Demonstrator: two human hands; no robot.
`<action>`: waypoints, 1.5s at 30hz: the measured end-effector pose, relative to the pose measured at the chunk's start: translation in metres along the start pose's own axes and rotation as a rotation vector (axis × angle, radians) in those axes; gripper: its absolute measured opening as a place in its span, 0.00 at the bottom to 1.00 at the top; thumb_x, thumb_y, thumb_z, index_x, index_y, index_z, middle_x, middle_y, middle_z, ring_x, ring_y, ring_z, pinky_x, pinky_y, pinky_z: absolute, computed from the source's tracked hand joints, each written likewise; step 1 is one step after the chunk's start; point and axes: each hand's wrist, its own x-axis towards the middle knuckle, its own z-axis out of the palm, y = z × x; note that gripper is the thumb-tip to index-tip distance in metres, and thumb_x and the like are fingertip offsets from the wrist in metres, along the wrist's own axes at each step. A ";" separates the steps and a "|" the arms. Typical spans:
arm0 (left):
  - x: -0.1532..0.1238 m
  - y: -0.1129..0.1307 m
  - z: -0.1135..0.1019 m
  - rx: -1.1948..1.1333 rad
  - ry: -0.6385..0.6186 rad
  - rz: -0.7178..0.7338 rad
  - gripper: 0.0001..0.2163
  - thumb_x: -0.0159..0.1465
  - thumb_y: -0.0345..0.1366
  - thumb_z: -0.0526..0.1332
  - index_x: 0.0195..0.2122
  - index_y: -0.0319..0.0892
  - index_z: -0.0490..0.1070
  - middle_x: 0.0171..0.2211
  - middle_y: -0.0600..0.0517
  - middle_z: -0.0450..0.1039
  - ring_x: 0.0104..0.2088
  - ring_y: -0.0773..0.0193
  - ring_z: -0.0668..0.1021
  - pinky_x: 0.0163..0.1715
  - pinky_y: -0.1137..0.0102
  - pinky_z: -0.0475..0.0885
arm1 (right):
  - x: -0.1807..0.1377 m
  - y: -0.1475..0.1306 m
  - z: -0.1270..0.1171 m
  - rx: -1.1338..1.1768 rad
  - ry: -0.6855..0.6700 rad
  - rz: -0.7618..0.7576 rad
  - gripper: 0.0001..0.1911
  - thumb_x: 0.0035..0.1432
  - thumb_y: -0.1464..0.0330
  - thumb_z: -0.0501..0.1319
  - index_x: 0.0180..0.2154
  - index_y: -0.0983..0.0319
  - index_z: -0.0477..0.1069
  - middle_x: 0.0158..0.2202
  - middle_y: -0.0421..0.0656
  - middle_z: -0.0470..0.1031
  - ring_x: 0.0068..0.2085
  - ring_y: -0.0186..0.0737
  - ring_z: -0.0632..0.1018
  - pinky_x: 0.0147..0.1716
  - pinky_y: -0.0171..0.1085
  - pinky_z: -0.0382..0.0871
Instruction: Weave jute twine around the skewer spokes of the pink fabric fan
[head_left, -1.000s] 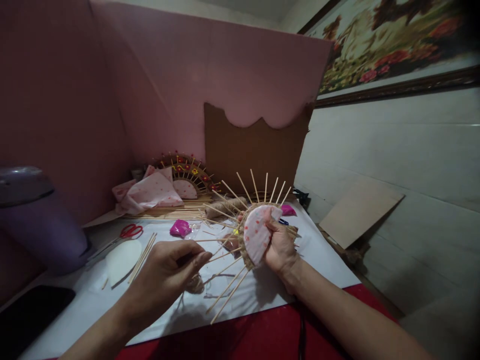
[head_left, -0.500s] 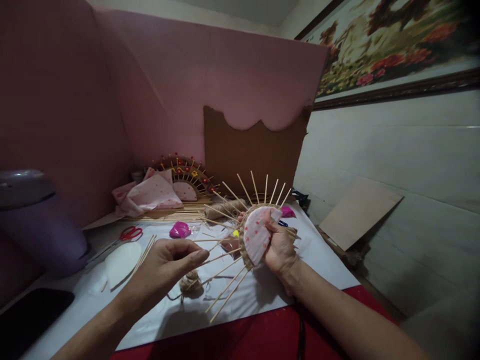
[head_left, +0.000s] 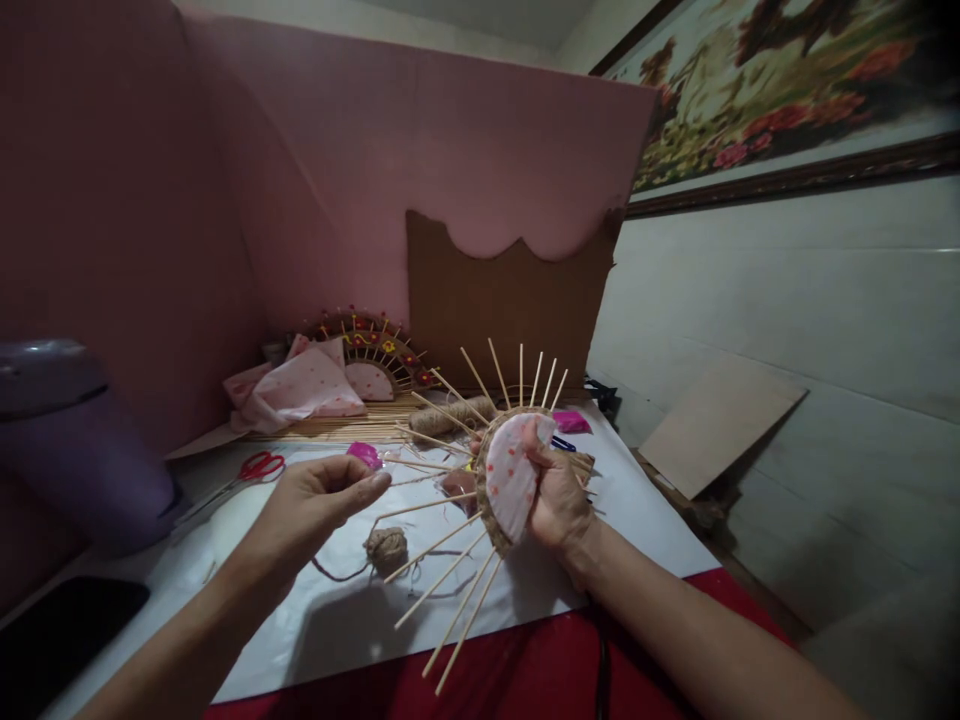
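My right hand (head_left: 559, 500) grips a half-round piece covered in pink dotted cloth (head_left: 510, 475), thumb on its front and fingers mostly hidden behind. Thin wooden sticks (head_left: 427, 505) fan out from its curved edge, which is bound with brown twine. To the left, my left hand (head_left: 322, 500) is closed in a pinch on a strand of jute twine (head_left: 416, 480) that runs across to the sticks. Below the strand, a small ball of twine (head_left: 386, 552) lies on the white sheet, with a loose tail curving left.
A finished-looking fan with flowers (head_left: 386, 345) and folded dotted cloth (head_left: 307, 380) lie at the back. Red-handled scissors (head_left: 261, 466), a purple bottle (head_left: 82, 460) and a dark phone-like slab (head_left: 71, 625) are at left. Brown cardboard (head_left: 502, 310) stands behind a twine roll (head_left: 448, 420).
My left hand has moved left and slightly up, drawing the twine out longer. The half-round piece has turned a little in my right hand, and the ball of twine has shifted slightly.
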 end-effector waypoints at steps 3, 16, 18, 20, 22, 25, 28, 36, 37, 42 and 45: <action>0.002 -0.014 0.016 -0.051 -0.150 -0.148 0.15 0.48 0.44 0.64 0.18 0.38 0.62 0.13 0.60 0.60 0.15 0.74 0.61 0.15 0.77 0.52 | -0.001 0.001 0.000 0.021 0.021 -0.012 0.15 0.51 0.59 0.58 0.33 0.63 0.73 0.34 0.47 0.78 0.33 0.42 0.77 0.38 0.44 0.69; -0.010 -0.030 0.055 -0.388 -0.462 -0.155 0.12 0.49 0.36 0.63 0.17 0.40 0.58 0.14 0.59 0.61 0.14 0.74 0.60 0.15 0.76 0.54 | -0.011 0.012 0.020 0.085 -0.032 0.081 0.16 0.51 0.57 0.58 0.34 0.63 0.73 0.30 0.46 0.78 0.36 0.44 0.77 0.39 0.45 0.69; -0.011 -0.031 0.057 -0.373 -0.438 -0.140 0.13 0.50 0.36 0.63 0.18 0.40 0.58 0.13 0.60 0.58 0.15 0.74 0.59 0.16 0.76 0.54 | -0.011 0.013 0.019 0.089 -0.023 0.099 0.16 0.50 0.57 0.58 0.33 0.63 0.72 0.29 0.45 0.78 0.36 0.44 0.77 0.38 0.44 0.69; -0.013 -0.030 0.056 -0.308 -0.374 -0.097 0.12 0.50 0.36 0.63 0.19 0.40 0.59 0.14 0.60 0.58 0.16 0.73 0.61 0.17 0.75 0.56 | -0.012 0.013 0.018 0.083 -0.015 0.108 0.15 0.50 0.57 0.59 0.33 0.63 0.72 0.28 0.45 0.77 0.35 0.44 0.77 0.38 0.44 0.69; -0.014 -0.026 0.052 -0.171 -0.293 -0.021 0.10 0.51 0.36 0.62 0.20 0.39 0.62 0.17 0.58 0.61 0.19 0.71 0.64 0.20 0.74 0.59 | -0.011 0.012 0.016 0.073 -0.020 0.101 0.16 0.50 0.56 0.59 0.33 0.63 0.72 0.28 0.45 0.77 0.35 0.43 0.77 0.38 0.44 0.70; -0.015 -0.020 0.041 0.006 -0.165 0.133 0.05 0.52 0.36 0.63 0.24 0.39 0.70 0.26 0.53 0.69 0.28 0.65 0.71 0.29 0.71 0.65 | -0.009 0.010 0.015 0.056 -0.021 0.081 0.18 0.51 0.54 0.58 0.33 0.63 0.72 0.29 0.45 0.77 0.35 0.43 0.77 0.38 0.43 0.69; -0.014 -0.017 0.034 -0.100 -0.151 0.110 0.06 0.53 0.35 0.63 0.31 0.40 0.73 0.31 0.50 0.71 0.30 0.65 0.73 0.30 0.71 0.67 | -0.008 0.010 0.014 0.038 -0.005 0.061 0.17 0.49 0.55 0.59 0.32 0.63 0.73 0.29 0.45 0.77 0.36 0.43 0.77 0.40 0.44 0.69; -0.018 -0.017 0.043 -0.748 -0.545 -0.122 0.08 0.56 0.30 0.61 0.37 0.41 0.66 0.27 0.53 0.69 0.21 0.70 0.73 0.19 0.77 0.62 | -0.011 0.014 0.019 0.040 -0.043 0.081 0.16 0.50 0.57 0.59 0.33 0.63 0.73 0.30 0.45 0.78 0.37 0.44 0.77 0.42 0.45 0.67; -0.018 -0.017 0.044 -0.747 -0.549 -0.117 0.08 0.56 0.30 0.61 0.37 0.40 0.67 0.28 0.52 0.69 0.23 0.69 0.74 0.21 0.76 0.64 | -0.013 0.015 0.020 0.041 -0.039 0.080 0.16 0.50 0.57 0.59 0.34 0.62 0.73 0.29 0.45 0.78 0.37 0.44 0.77 0.41 0.45 0.67; -0.018 -0.017 0.047 -0.592 -0.517 -0.009 0.04 0.55 0.31 0.62 0.32 0.36 0.72 0.28 0.50 0.70 0.26 0.70 0.70 0.25 0.74 0.65 | -0.016 0.016 0.022 0.067 0.037 0.095 0.16 0.50 0.57 0.59 0.32 0.64 0.73 0.28 0.46 0.78 0.33 0.43 0.77 0.40 0.45 0.68; -0.018 -0.020 0.050 -0.525 -0.450 0.017 0.05 0.56 0.32 0.62 0.32 0.36 0.75 0.28 0.50 0.70 0.24 0.70 0.68 0.22 0.75 0.64 | -0.014 0.018 0.020 0.091 0.078 0.111 0.15 0.50 0.58 0.60 0.31 0.65 0.73 0.28 0.47 0.78 0.32 0.43 0.77 0.39 0.45 0.68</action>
